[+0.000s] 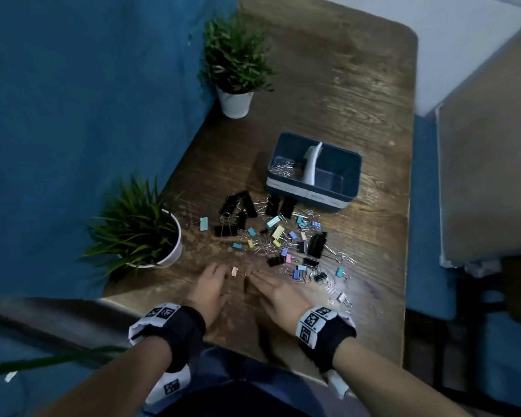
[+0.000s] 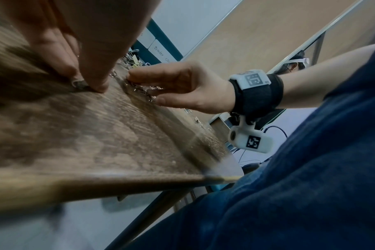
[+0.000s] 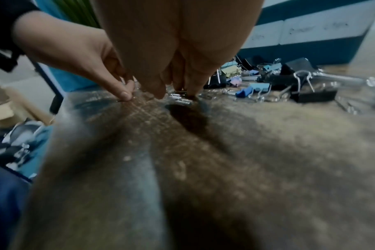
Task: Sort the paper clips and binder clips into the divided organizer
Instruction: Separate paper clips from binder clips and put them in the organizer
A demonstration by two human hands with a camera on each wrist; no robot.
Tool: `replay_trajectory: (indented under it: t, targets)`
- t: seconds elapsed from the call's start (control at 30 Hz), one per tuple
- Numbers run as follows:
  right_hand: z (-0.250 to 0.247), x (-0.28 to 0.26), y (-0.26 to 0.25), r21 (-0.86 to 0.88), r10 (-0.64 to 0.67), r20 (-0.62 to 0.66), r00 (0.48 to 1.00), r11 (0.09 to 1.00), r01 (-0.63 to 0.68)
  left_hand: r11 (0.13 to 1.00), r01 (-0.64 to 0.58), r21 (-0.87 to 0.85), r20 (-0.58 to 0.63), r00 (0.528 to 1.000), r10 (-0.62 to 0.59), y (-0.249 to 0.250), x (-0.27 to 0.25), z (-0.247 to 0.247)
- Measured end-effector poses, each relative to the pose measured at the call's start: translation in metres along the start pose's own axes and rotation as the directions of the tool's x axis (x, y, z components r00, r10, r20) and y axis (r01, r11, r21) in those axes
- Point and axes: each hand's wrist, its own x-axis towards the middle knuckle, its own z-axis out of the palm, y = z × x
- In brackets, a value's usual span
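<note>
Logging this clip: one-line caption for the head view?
Both hands, left hand and right hand, reach toward scattered binder clips before a half-filled organizer.

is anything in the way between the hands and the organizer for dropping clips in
Yes, on the tabletop: the scattered binder clips lie between both hands and the organizer. Lifted over the pile, nothing visible blocks its open top.

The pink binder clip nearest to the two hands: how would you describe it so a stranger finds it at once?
Start at the wooden table and come to its near edge, where the left hand and right hand rest. The pale pink binder clip lies alone between their fingertips, apart from the main pile of clips.
</note>
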Motion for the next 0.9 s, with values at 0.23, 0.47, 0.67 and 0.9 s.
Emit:
replay_trajectory:
  t: [0.23, 0.47, 0.67, 0.9]
  targets:
    - [0.001, -0.006, -0.012, 0.034, 0.103, -0.159, 0.982, 0.995, -0.098, 0.988, -0.099, 0.114, 0.026, 0.995, 0.097, -0.011, 0.005, -0.018]
    - [0.016, -0.010, -0.009, 0.113, 0.156, -0.217, 0.964, 0.985, -0.134, 0.985, -0.158, 0.066, 0.164, 0.976, 0.145, -0.007, 0.019, -0.029]
    - [0.022, -0.034, 0.005, 0.180, 0.201, -0.303, 0.931, 0.972, -0.152, 0.983, -0.180, -0.030, 0.106, 0.978, 0.182, -0.016, 0.015, -0.027]
    - [0.018, -0.042, 0.004, 0.252, 0.437, -0.289, 0.852, 0.893, -0.372, 0.990, -0.140, 0.026, 0.060, 0.989, 0.138, -0.027, 0.010, -0.021]
